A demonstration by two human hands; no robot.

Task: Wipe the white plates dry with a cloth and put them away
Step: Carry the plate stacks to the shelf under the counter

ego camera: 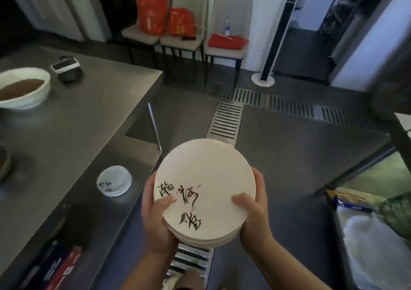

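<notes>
I hold a stack of white plates [206, 178] with black brush lettering on the top one, in front of my body above the floor. My left hand [155, 220] grips the stack's left edge, thumb on top. My right hand [253, 207] grips the right edge, thumb on the top plate. A second, smaller stack of white plates [114, 180] with lettering sits on the lower steel shelf at the left. No cloth is visible.
A steel counter [77, 116] at the left carries a white bowl of brown liquid [22, 88] and a small dark device [66, 68]. Three grey chairs [224, 45] with red bags [151, 11] stand behind. Floor drain grates [226, 120] run ahead. A rack with bags [367, 234] is at right.
</notes>
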